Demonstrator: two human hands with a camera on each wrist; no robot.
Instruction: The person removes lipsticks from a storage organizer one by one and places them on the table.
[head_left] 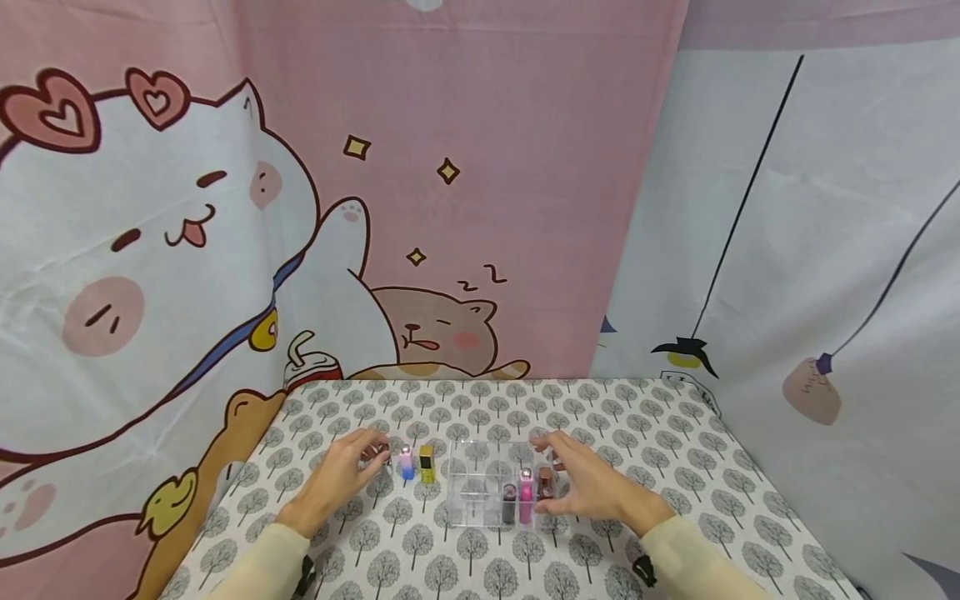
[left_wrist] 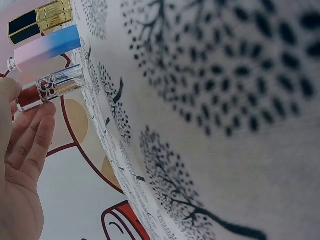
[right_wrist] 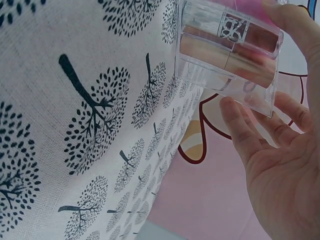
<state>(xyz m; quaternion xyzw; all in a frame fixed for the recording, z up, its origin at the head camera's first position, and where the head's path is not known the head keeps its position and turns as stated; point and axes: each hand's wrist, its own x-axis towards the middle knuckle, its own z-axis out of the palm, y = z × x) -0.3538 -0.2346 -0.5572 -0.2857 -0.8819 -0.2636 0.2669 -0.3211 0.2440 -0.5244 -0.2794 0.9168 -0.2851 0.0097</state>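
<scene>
My left hand (head_left: 351, 463) pinches a lipstick (left_wrist: 42, 92) between thumb and fingers; it has a dark red end and a clear, silvery end, and stands at the left of a small row. Beside it are a pink-to-blue lipstick (head_left: 407, 462) and a gold-and-black lipstick (head_left: 427, 463), both upright on the table. My right hand (head_left: 592, 483) spans the right side of a clear divided organizer (head_left: 474, 527), thumb toward its front and fingers toward its back. In its right part stand a dark lipstick (head_left: 509, 504), a pink one (head_left: 526, 498) and a brown one (head_left: 545, 483).
A white cloth with grey trees (head_left: 442, 573) covers the table. Behind the table hangs a pink curtain (head_left: 525, 208) with cartoon animals, and a pale curtain (head_left: 862, 250) hangs at the right. The organizer's left compartments hold nothing visible.
</scene>
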